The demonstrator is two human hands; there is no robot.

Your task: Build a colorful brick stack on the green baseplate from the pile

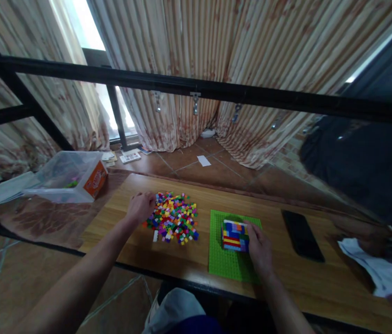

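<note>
A loose heap of small coloured toy bricks (175,218) is spread on the wooden table. My left hand (142,206) is at the heap's left edge with its fingers curled down; what they pinch, if anything, is hidden. To the right, a block built of bricks (234,235), with blue, red, yellow and white parts, stands on a green studded baseplate (218,264). My right hand (260,246) grips this block from its right side, thumb and fingers around its edge. A white brick piece (155,236) lies at the heap's lower left.
Right of the baseplate lies a black phone (303,235). White crumpled paper (373,264) is farther right. A clear plastic box (67,178) with an orange label stands left of the wooden table (185,266). A black metal rail (182,88) crosses in front of the curtains.
</note>
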